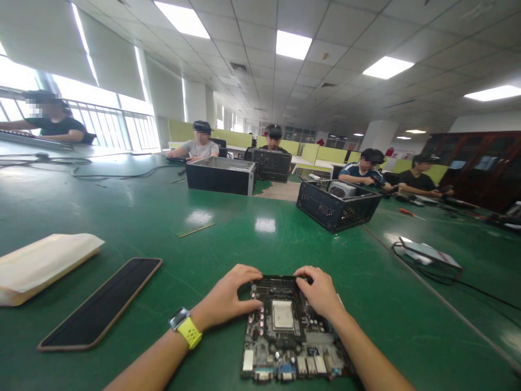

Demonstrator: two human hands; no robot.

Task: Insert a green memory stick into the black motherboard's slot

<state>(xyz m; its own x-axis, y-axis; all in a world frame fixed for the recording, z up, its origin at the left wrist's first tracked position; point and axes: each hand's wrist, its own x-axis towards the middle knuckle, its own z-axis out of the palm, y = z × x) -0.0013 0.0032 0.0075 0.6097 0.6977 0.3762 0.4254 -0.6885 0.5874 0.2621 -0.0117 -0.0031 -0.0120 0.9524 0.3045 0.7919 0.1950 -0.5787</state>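
Note:
A dark computer motherboard (285, 342) lies flat on the green table (171, 228) right in front of me, a square silver processor at its middle. My left hand (230, 296), with a yellow-strapped watch on the wrist, grips the board's far left corner, fingers curled over the edge. My right hand (319, 290) curls over the far right corner in the same way. Both hands rest on the board and press at its far edge.
A dark flat panel with a copper rim (101, 309) and a cream padded envelope (40, 263) lie to my left. Two open computer cases (222, 175) (336, 206) stand farther back. A flat device with cables (429, 252) lies at right. Several people sit around the tables.

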